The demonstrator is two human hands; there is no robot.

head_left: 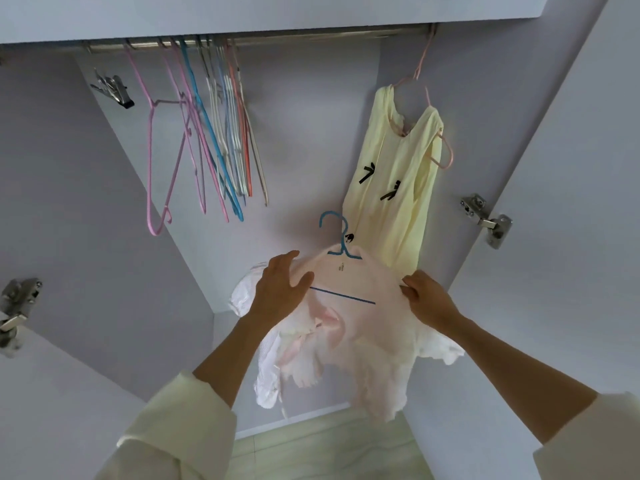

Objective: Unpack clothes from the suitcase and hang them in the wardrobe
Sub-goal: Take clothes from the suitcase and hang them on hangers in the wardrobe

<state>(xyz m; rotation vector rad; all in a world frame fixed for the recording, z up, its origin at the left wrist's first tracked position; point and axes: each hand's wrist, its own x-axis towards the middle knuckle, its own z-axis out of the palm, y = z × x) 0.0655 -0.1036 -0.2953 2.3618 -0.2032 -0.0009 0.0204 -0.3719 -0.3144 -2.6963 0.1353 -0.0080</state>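
Both hands on the pale pink top (pixel 363 327), held up inside the wardrobe (pixel 294 133). Left hand (pixel 282 285) rests on its left shoulder, fingers fairly straight, thumb lying against the cloth. Blue hanger (pixel 341 244) sits inside the top, hook free, off the rail (pixel 259 41). Right hand (pixel 427 296) pinches the top's right shoulder. Upper left: bunch of bare hangers (pixel 207 140) on the rail. Upper right: yellow dress (pixel 394 174) hanging on a pink hanger (pixel 431 98).
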